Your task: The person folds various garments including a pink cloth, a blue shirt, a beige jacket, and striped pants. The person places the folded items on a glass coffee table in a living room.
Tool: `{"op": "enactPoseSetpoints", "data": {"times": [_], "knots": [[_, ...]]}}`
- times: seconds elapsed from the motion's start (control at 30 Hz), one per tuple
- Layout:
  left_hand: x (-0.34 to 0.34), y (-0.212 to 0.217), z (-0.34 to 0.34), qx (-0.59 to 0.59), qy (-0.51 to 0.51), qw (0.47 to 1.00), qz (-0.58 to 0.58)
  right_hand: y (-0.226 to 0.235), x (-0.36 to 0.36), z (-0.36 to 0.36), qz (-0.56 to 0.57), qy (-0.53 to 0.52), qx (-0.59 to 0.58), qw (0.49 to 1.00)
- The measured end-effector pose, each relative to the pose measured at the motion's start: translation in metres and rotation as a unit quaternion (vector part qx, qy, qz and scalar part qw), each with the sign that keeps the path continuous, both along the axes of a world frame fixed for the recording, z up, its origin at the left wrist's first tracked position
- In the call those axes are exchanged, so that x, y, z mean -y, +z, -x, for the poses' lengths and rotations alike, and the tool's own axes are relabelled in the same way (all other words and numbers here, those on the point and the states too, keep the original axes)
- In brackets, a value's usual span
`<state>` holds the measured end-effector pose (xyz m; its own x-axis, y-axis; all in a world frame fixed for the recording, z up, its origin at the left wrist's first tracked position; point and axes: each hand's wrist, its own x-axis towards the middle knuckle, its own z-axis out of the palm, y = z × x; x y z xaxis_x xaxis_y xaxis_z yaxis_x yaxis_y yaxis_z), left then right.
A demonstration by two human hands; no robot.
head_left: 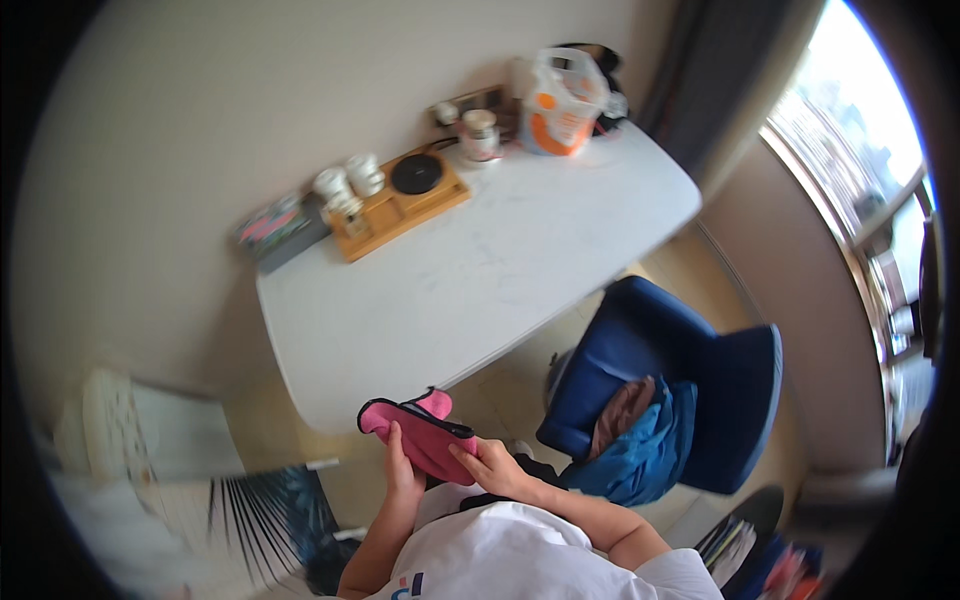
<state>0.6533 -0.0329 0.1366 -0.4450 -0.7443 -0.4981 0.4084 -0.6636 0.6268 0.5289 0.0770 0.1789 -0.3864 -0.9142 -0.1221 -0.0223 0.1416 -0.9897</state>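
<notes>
The left hand [403, 468] and right hand [492, 470] are closed on opposite sides of a pink cloth [428, 445] with dark edging, held before the white shirt [520, 550], near the close edge of the white surface [440, 290]. Some left fingers are hidden behind the fabric. A plastic bag [562, 115] partly covers a dark item [608, 65]. Blurred white containers, perhaps cups [365, 174], stand left of it. Blue fabric [650, 450] hides some of the blue chair [625, 335].
</notes>
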Motion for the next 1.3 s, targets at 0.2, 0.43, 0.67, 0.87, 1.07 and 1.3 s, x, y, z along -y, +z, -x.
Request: {"op": "enactPoseSetpoints", "data": {"times": [0.2,0.43,0.67,0.87,1.07,1.3], "knots": [[0.07,0.018,0.048,0.069,-0.283,0.955,0.061,0.019,-0.006,-0.012,0.036,-0.295,0.016,0.955],[0.023,0.008,0.099,0.068,-0.592,0.799,0.085,0.01,-0.063,-0.078,0.039,-0.599,0.092,0.795],[-0.089,0.021,0.086,0.008,-0.73,0.683,0.011,0.018,-0.124,-0.15,0.041,-0.743,0.006,0.668],[-0.181,0.03,0.062,-0.014,-0.79,0.612,-0.035,0.028,-0.209,-0.195,0.039,-0.813,-0.017,0.581],[-0.312,0.027,0.008,0.003,-0.827,0.56,-0.056,0.014,-0.315,-0.261,0.026,-0.867,-0.055,0.495],[-0.424,0.048,-0.053,-0.027,-0.875,0.48,0.059,-0.013,-0.417,-0.352,0.012,-0.901,0.06,0.43]]}}
